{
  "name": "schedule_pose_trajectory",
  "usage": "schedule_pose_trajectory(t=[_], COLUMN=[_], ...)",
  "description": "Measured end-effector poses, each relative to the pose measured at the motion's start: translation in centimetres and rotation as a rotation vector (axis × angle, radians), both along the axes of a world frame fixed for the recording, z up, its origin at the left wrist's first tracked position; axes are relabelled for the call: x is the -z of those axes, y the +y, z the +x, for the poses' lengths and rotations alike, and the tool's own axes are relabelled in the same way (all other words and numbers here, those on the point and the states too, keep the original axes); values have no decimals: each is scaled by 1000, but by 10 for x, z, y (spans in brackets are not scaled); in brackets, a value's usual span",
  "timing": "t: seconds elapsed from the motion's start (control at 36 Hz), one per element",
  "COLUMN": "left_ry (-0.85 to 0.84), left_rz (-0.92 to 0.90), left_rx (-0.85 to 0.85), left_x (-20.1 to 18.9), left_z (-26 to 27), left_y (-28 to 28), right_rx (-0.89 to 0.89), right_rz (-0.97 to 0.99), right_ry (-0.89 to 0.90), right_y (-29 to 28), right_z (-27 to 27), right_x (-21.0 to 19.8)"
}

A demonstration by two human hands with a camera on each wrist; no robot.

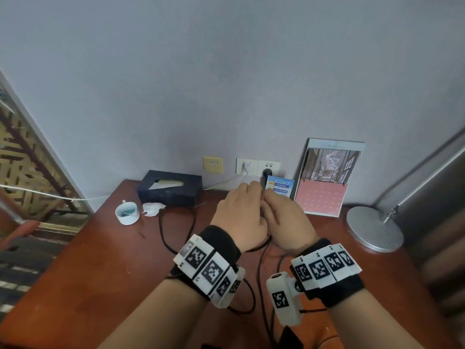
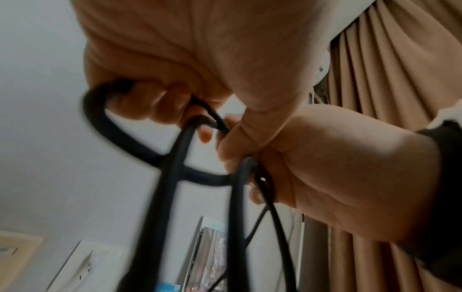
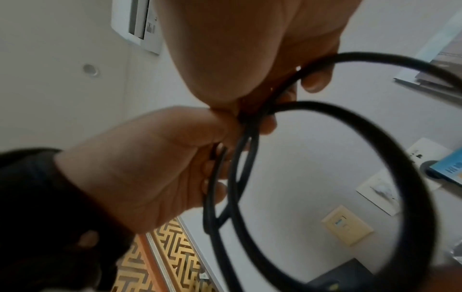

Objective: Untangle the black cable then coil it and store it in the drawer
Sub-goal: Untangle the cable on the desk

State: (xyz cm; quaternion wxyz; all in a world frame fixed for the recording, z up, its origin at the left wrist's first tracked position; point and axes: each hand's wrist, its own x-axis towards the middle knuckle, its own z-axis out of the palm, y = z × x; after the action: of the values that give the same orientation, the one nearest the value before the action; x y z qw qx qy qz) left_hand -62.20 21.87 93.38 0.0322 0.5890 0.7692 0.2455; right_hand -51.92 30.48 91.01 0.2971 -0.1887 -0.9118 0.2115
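Both hands are bunched together mid-frame in the head view, above the reddish-brown wooden counter (image 1: 95,260). The left hand (image 1: 239,217) has its grip curled round strands of the thin black rubbery cable (image 1: 176,238), and the right hand (image 1: 286,222) pinches the same cable right next to it, probably so the crossing can be picked apart up close. The rest of the cable trails in loose loops on the counter, lower centre and toward the dark rectangular tissue box (image 1: 171,187). Looks like untangling to me, no coil yet and no drawer in view
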Motion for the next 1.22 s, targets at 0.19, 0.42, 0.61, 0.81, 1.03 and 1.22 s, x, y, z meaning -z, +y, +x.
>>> schedule_pose_trajectory(t=[0.19, 0.42, 0.61, 0.81, 1.03, 1.22], left_ry=[-291, -627, -633, 68, 216, -65], left_rz=[210, 484, 200, 4, 115, 64], left_rx=[-16, -199, -256, -232, 7, -6], left_x=[-1, 5, 14, 1, -6, -1], left_z=[-18, -29, -38, -24, -6, -26], left_y=[-8, -15, -19, -19, -5, -5], right_rx=[113, 236, 299, 253, 166, 141], right_rz=[-95, -320, -266, -97, 59, -117], right_ry=[-11, 89, 82, -23, -111, 3], right_y=[5, 18, 22, 11, 3, 6], right_z=[12, 23, 25, 19, 12, 18], right_x=[6, 8, 3, -1, -1, 1])
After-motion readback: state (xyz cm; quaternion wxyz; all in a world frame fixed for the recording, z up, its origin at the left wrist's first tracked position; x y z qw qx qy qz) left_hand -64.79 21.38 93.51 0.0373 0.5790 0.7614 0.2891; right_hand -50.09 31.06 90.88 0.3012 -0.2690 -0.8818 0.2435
